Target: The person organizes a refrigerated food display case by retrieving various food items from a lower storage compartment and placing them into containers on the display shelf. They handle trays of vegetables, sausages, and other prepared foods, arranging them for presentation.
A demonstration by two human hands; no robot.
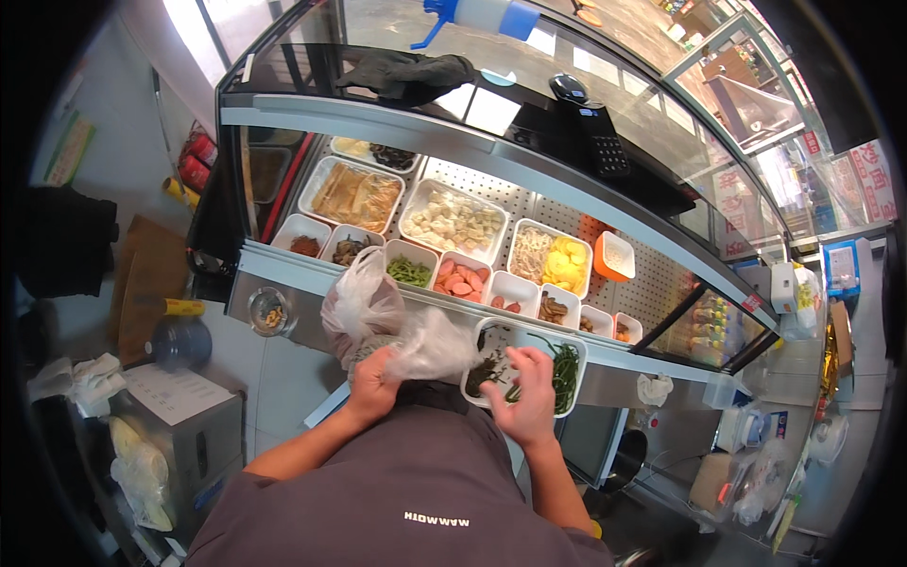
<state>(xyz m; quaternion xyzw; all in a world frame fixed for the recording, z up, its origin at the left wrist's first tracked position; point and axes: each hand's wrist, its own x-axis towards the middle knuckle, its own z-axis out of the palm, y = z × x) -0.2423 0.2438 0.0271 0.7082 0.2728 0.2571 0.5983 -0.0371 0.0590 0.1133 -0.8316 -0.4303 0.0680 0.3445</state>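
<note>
My left hand (375, 381) is closed on a clear plastic bag (434, 347), bunched up between the hands. Beside it a tied, filled plastic bag (363, 301) rests at the counter's edge. My right hand (523, 393) is over a white tray (524, 327), fingers apart and slightly blurred, with nothing visible in it. In that tray, dark leafy scraps (487, 368) lie on the left and long green vegetables (565, 372) on the right; the hand hides part of both.
Beyond the tray, a glass display case (439, 142) holds white tubs of sliced sausage (460, 278), chopped green vegetables (409, 271), yellow slices (567, 262) and other foods. A glass ashtray (269, 312) sits on the steel ledge at left. A crumpled tissue (653, 389) is at right.
</note>
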